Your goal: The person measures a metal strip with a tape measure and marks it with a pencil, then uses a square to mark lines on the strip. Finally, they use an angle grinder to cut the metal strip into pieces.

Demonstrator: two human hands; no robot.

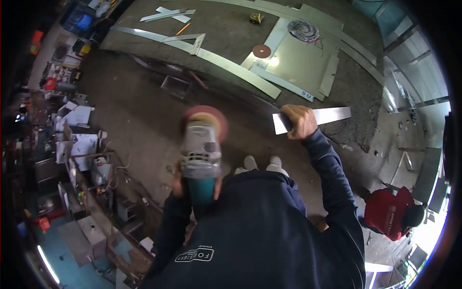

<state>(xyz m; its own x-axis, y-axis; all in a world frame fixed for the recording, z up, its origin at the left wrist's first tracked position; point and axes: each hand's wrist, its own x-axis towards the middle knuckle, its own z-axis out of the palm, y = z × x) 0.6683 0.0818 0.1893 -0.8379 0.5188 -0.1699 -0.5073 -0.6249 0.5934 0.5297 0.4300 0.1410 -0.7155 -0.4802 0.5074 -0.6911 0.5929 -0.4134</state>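
My left hand [178,184] is wrapped around the teal body of an angle grinder [200,156], which points away from me. The grinder's round reddish-brown disc [217,118] is blurred at its edge. Out to the right, my right hand [301,121] is closed around a flat, shiny metal strip [333,114]. The strip sticks out on both sides of the fist, its wider end toward the grinder. Disc and strip are apart, with a gap between them.
Ahead, a dark work surface [231,33] bears long metal strips [240,72], a metal sheet [293,62], a loose disc [261,51], a tape measure [256,18] and a crumpled bundle [303,30]. Cluttered shelving [82,159] lines the left. A person in red [387,212] is at right.
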